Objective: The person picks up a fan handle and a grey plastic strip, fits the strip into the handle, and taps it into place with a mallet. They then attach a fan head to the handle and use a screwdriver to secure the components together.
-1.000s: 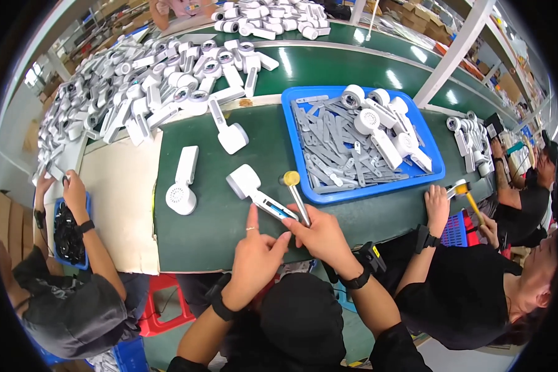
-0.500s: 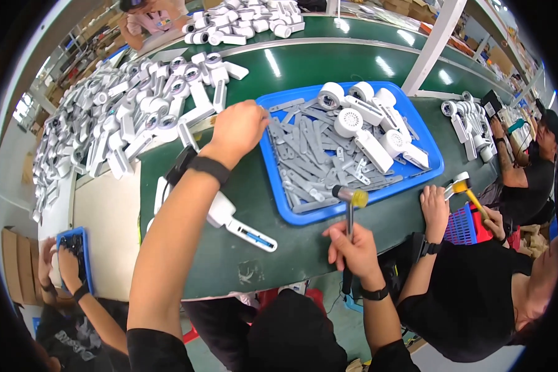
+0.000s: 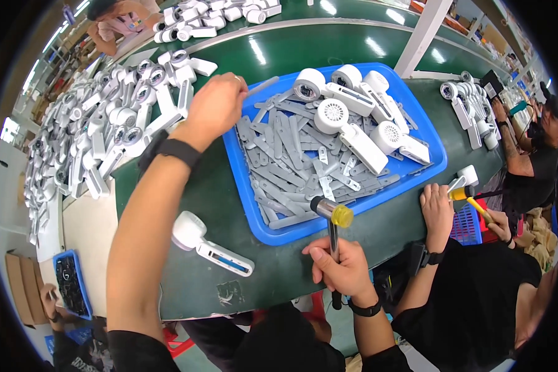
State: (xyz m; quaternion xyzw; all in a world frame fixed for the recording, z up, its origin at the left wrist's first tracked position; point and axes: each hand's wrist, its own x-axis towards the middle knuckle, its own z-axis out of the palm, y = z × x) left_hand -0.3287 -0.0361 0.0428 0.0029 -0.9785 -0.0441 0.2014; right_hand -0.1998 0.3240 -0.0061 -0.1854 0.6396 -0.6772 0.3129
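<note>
My left hand point(image 3: 216, 106) is closed at the far left corner of the blue tray point(image 3: 240, 208), pinching a flat grey plastic strip point(image 3: 264, 85) that sticks out past the fingertips. My right hand point(image 3: 344, 268) grips a small mallet point(image 3: 333, 239) by its handle in front of the tray, its head up, one face yellow. Inside the tray lie many loose grey strips point(image 3: 285, 133) and several white handheld fans point(image 3: 359, 146). On the green tabletop between my arms rests another white handheld fan point(image 3: 223, 257), its handle slot showing something blue inside.
A large heap of white fans point(image 3: 99, 124) covers the left side of the table. To the right, a co-worker's hand point(image 3: 437, 211) steadies a white part while their other hand holds a yellow-handled mallet point(image 3: 477, 208). A white post point(image 3: 423, 37) rises behind the tray.
The view has shifted, so the tray appears larger and nearer. My left hand has lifted slightly at the tray's corner, with the grey strip now clear of the pile. My right hand still holds the mallet.
</note>
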